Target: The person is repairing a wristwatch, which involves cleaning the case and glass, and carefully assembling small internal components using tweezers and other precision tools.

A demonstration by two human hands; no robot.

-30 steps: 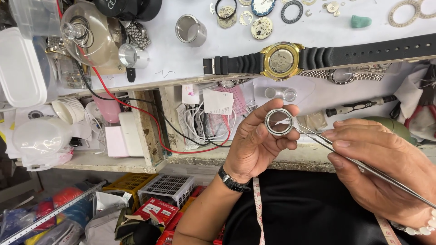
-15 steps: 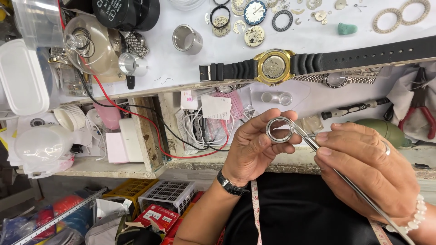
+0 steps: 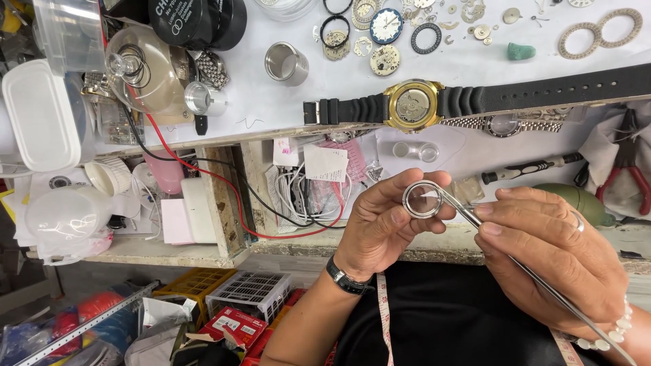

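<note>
Two hands meet just below the front edge of the table [image 3: 285, 115], over the person's lap. Left hand [image 3: 380, 227] pinches a round metal watch case ring [image 3: 423, 199] by its rim, fingers [image 3: 407, 183] curled tight around it, open face turned up toward the camera. Right hand [image 3: 549, 257] holds long steel tweezers [image 3: 515, 261], fingers closed narrow on the shaft. Tweezers' long axis runs from lower right up to upper left, tip touching the ring's right rim. So the ring lies up-left of the right fingers, straight along the tool line; the left hand is nearer, already on it. Gold watch on a black strap [image 3: 413, 105] lies face-down on the table above, well apart.
</note>
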